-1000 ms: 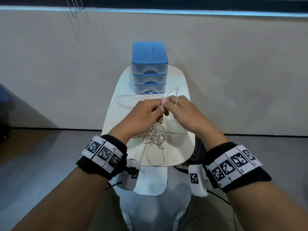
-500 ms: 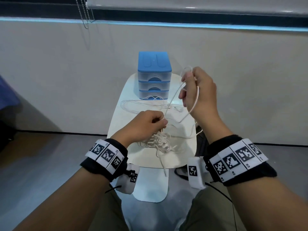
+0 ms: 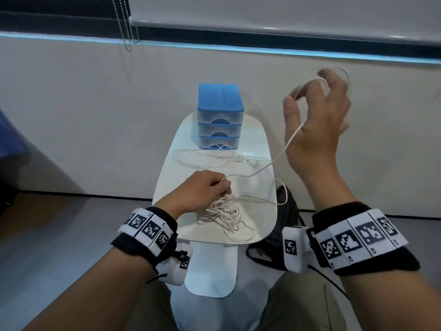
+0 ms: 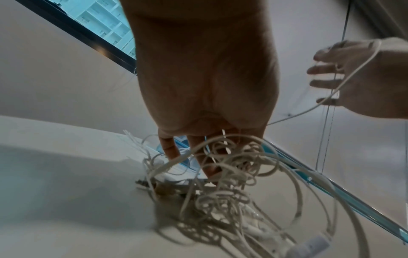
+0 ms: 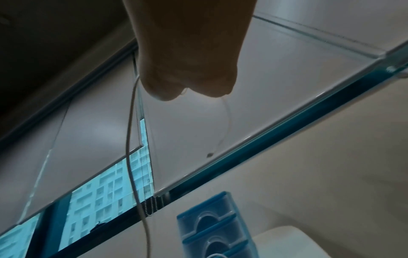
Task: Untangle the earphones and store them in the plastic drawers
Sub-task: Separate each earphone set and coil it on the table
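A knot of white earphone cords (image 3: 224, 215) (image 4: 223, 197) lies at the near end of the small white table (image 3: 181, 149). My left hand (image 3: 207, 188) (image 4: 205, 97) grips the top of that knot with curled fingers. One cord (image 3: 282, 151) (image 5: 132, 157) runs up from it to my right hand (image 3: 317, 103) (image 4: 353, 76), raised high at the right and pinching the cord's end. Another earphone set (image 3: 214, 157) lies loose on the table in front of the blue plastic drawers (image 3: 220, 115) (image 5: 216, 227), whose three drawers are closed.
A white wall stands behind the table, with a window, its blind and bead chains (image 3: 126, 25) above. A dark bag (image 3: 284, 225) lies on the floor right of the table. The table's white foot (image 3: 212, 271) sits between my knees.
My right hand rose up and to the right, drawing one cord out of the knot. The left hand stayed on the knot. The head view tilted upward.
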Available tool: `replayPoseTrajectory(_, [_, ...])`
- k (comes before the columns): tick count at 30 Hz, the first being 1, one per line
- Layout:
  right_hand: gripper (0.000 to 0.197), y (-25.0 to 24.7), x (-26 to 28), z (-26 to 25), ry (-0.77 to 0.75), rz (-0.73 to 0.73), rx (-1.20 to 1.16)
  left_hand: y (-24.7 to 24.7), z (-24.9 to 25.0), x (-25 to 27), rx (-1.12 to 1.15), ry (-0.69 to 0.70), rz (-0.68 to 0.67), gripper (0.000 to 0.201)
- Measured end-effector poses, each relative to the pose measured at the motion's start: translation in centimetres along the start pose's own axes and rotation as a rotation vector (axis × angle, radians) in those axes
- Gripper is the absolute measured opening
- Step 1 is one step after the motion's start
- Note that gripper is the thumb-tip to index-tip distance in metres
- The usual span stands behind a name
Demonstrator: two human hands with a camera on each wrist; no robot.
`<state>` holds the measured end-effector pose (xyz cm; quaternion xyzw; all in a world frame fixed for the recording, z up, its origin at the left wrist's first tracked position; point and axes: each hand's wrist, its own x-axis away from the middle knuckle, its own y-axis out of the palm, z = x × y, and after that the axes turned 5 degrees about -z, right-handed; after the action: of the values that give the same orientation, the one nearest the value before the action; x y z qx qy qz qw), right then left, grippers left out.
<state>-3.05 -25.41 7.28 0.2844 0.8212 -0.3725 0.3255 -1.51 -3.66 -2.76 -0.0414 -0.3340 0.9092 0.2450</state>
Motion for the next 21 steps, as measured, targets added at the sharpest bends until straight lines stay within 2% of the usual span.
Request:
replayPoseTrajectory(2, [0.01,-0.8,0.5,2.1,0.188,-0.08,0.11,-0.7,0.3,0.1,-0.004,0.008,0.014,0.031])
replayPoseTrajectory(4, [0.012,-1.4,1.3,4.2,0.361,-0.219,0.233,-1.6,0.6,0.2,-0.039,0.037,0.016,0.029])
replayPoseTrajectory(6, [0.015,-1.3,2.2,6.4,0.502,-0.495,0.38,-2.3,1.1,0.2,-0.077,0.056,0.005,0.025])
replayPoseTrajectory(8, [0.015,-0.5,3.3,7.6,0.599,-0.858,0.504,-2.4,1.5,-0.2,-0.098,0.06,-0.012,0.023])
replayPoseTrajectory(10, [0.011,0.3,4.4,7.8,0.627,-1.082,0.592,-2.2,1.7,-0.6,-0.096,0.051,-0.013,0.022])
replayPoseTrajectory(12, [0.021,1.2,4.6,7.7,0.559,-1.098,0.529,-1.9,1.6,-1.0,-0.07,0.032,-0.014,0.019])
replayPoseTrajectory(13, [0.028,1.6,4.6,7.4,0.511,-1.058,0.389,-1.7,1.6,-1.2,-0.058,0.023,-0.017,0.019])
replayPoseTrajectory(15, [0.04,2.2,4.5,6.0,0.471,-0.945,-0.085,-1.5,1.7,-1.6,-0.056,0.021,-0.021,0.018])
replayPoseTrajectory(16, [0.044,2.5,4.6,5.0,0.47,-0.925,-0.303,-1.4,1.8,-1.8,-0.06,0.027,-0.023,0.018])
replayPoseTrajectory(17, [0.047,3.0,4.7,4.2,0.447,-0.955,-0.412,-1.4,1.9,-1.9,-0.063,0.035,-0.027,0.018])
replayPoseTrajectory(19, [0.051,4.0,5.2,3.2,0.319,-1.098,-0.352,-1.3,1.9,-2.0,-0.061,0.055,-0.026,0.018])
replayPoseTrajectory(21, [0.036,4.9,5.9,3.0,0.248,-1.164,-0.242,-1.4,1.4,-1.5,-0.026,0.062,-0.008,0.014])
